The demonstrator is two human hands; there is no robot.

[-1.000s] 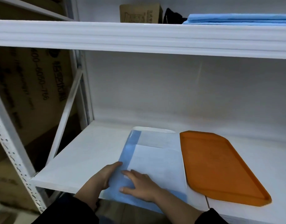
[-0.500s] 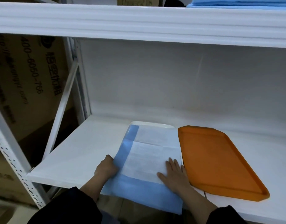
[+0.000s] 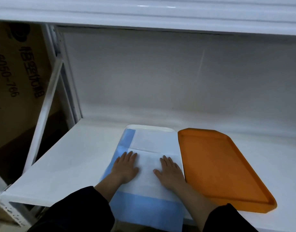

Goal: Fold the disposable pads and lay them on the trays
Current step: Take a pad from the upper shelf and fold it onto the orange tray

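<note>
A folded disposable pad (image 3: 152,144), white with blue borders on its left and near sides, lies over a white tray (image 3: 149,127) on the lower shelf. Only the tray's far rim shows. The pad's near blue edge hangs past the shelf front. My left hand (image 3: 125,168) lies flat, palm down, on the pad's left part. My right hand (image 3: 169,171) lies flat on its right part, fingers spread. Neither hand grips anything. An orange tray (image 3: 224,166) sits just right of the pad with nothing in it.
The white shelf board (image 3: 68,161) stretches left of the pad. An upper shelf beam (image 3: 143,12) runs overhead. A diagonal brace (image 3: 46,106) and upright post stand at the left, with a cardboard box (image 3: 15,81) behind them.
Both hands moved from the pad's near edges onto its middle and now lie flat, side by side. The view has tilted down, and the upper shelf's contents are out of sight.
</note>
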